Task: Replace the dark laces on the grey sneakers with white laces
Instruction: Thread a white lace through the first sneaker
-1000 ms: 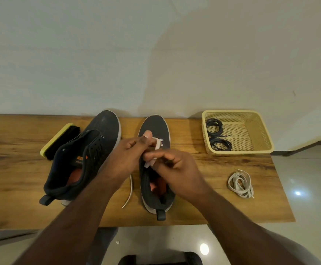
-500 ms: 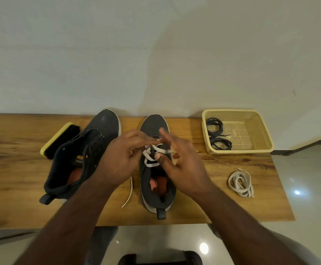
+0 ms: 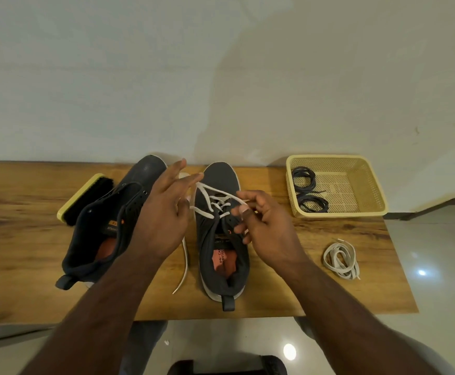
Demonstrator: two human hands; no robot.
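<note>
While half a second earlier both hands sat bunched over the eyelets, now spread apart above the right sneaker (image 3: 222,234). Left hand (image 3: 164,212) lifted toward the toe, fingers straight and fanned, its grip wide; cannot tell whether the white lace (image 3: 207,197) just touches its fingertips. Right hand (image 3: 261,226) beside the tongue, fingers curled, pinching a strand of that lace at the fingertips. More white crossings on show over the upper eyelets than before, so likely a fresh pass just pulled through and being drawn snug. One loose end trailing down onto the bench (image 3: 18,253) between the two shoes.

Left sneaker (image 3: 104,226) tipped on its side, eyelets bare, not yet laced. Shoe brush (image 3: 85,197) just behind it. Dark laces (image 3: 306,190) coiled in the yellow basket (image 3: 367,185), far right. Spare white lace coil (image 3: 341,261) lying near the bench's right edge. Nothing blocking the lacing; the trailing end possibly prone to snagging under the tipped shoe.
</note>
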